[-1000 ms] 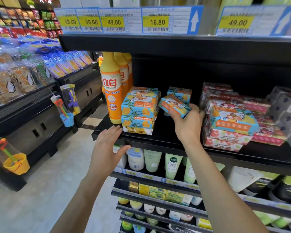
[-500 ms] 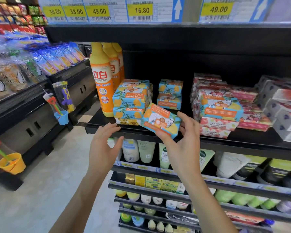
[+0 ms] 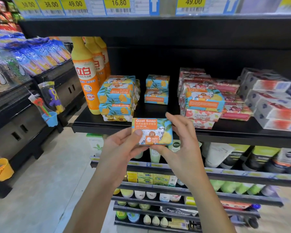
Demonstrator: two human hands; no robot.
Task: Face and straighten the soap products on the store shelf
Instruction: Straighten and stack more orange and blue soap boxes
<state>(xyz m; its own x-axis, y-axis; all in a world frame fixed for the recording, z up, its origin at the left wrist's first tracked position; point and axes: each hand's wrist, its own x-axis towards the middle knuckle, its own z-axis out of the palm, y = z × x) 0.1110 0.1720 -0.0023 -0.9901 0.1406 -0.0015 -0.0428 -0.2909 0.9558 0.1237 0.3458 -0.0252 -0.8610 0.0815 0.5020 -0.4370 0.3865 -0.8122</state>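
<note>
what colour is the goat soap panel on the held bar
Orange, on the soap bar; head view.

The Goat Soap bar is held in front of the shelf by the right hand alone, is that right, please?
Not quite: the head view shows both hands holding the Goat Soap bar in front of the shelf, the left hand and the right hand.

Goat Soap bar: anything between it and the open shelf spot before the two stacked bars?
Nothing visible. The left hand and right hand hold the Goat Soap bar at the shelf edge; the bare spot before the two-bar stack lies straight behind it.
</note>
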